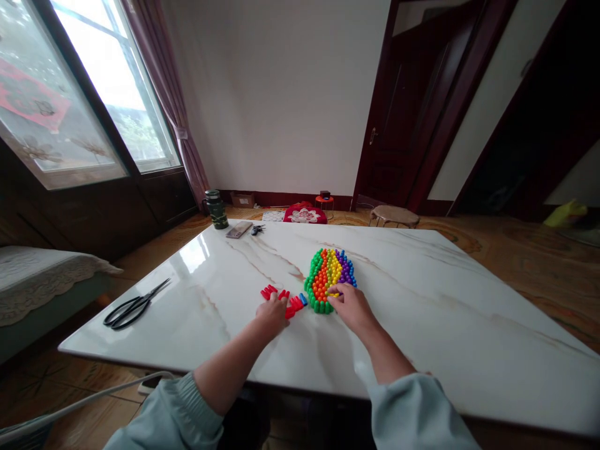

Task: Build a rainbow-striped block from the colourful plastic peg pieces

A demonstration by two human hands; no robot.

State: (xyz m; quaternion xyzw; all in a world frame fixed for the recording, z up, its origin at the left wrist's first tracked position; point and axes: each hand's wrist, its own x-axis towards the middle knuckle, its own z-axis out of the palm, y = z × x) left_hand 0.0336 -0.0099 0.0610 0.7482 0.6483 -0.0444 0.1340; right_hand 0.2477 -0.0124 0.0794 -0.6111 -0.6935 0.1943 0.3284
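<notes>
A cluster of glossy beads [323, 281] stands on the marble-look table, in bands of green, orange, yellow, purple and blue. My right hand [349, 304] is at its near right edge, thumb and forefinger close together against the yellow and orange beads; whether a bead is between them I cannot make out. To the left of the cluster lie loose red beads [294, 306] with a blue bead [303, 300] at their right end. My left hand [272, 314] rests over the red beads, its fingers bent down among them and partly hidden.
Black-handled scissors [134, 306] lie at the table's left side. Along the back left edge are a camouflage flask [215, 209], a phone [239, 229] and a set of keys [257, 230]. Beyond the table stands a round stool [394, 215]. A white cable [89, 397] runs at lower left.
</notes>
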